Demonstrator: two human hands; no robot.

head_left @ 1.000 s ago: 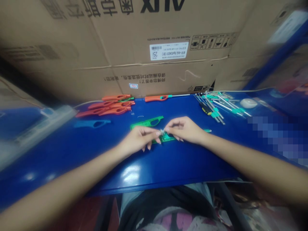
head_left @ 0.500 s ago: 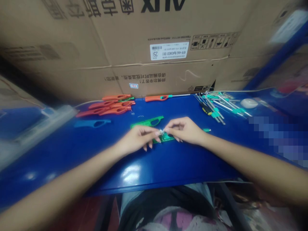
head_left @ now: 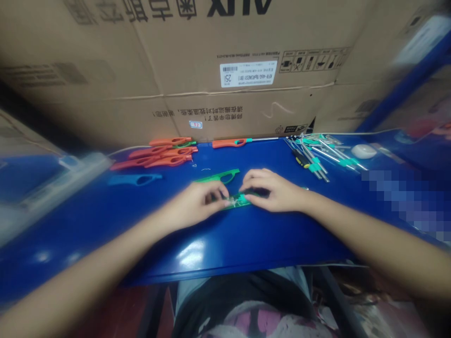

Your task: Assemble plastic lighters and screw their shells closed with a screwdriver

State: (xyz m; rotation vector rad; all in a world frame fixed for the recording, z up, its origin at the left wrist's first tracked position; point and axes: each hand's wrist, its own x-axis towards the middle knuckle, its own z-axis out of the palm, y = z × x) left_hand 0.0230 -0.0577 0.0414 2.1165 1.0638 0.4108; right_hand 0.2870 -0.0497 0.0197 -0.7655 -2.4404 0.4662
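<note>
My left hand (head_left: pixel 199 202) and my right hand (head_left: pixel 269 188) meet over a green plastic shell (head_left: pixel 237 201) lying on the blue table (head_left: pixel 225 239). Both hands press down on it with curled fingers. A small pale metal part shows between my fingertips on the shell. A second green shell half (head_left: pixel 220 177) lies just behind my left hand, untouched.
Several orange shells (head_left: pixel 158 155) are piled at the back left, with a blue shell (head_left: pixel 136 179) nearer. An orange and green lighter (head_left: pixel 234 142) lies by the big cardboard boxes (head_left: pixel 225 70). Metal rods with green ends (head_left: pixel 319 152) and a white roll (head_left: pixel 364 150) sit at the right.
Both hands have dropped from a raised pinch on a small metal part down onto the green shell on the table.
</note>
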